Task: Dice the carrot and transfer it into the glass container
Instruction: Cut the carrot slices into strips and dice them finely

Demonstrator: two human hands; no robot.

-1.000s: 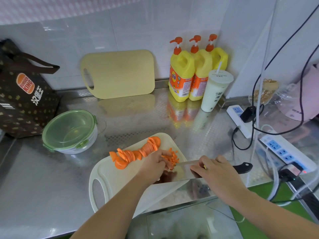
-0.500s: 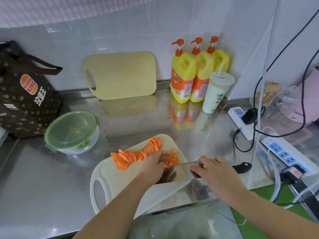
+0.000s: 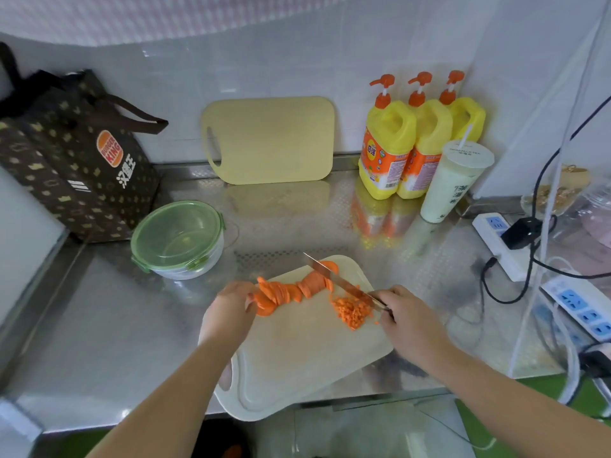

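Half a second before, the left hand (image 3: 234, 305) had been held at the middle of the cutting board (image 3: 297, 365), over the cut pieces and close against the flat of the knife (image 3: 344, 285). It was now found at the left end of the sliced carrot (image 3: 284, 290), its fingers curled against the end slices as if to bunch and steady the row. The knife had been turned as well: the broad blade, earlier shown flat, was now seen edge-on, slanted over the right part of the row with its tip pointing far and left, and its handle was gripped in the right hand (image 3: 408, 317). Whether the edge touched the slices could not be told. The diced carrot (image 3: 352, 312) was left uncovered in a small heap just to the near right of the blade. The change was judged to be a reset for a fresh round of cutting; most of the carrot remained in slices, so the dicing was judged well short of done. The glass container (image 3: 185, 271) stood on the tabletop (image 3: 99, 325) to the far left of the board, well apart from both hands, with its green lid (image 3: 175, 226) on and nothing orange seen inside. The transfer had not been started, and the lid would have to be removed first.
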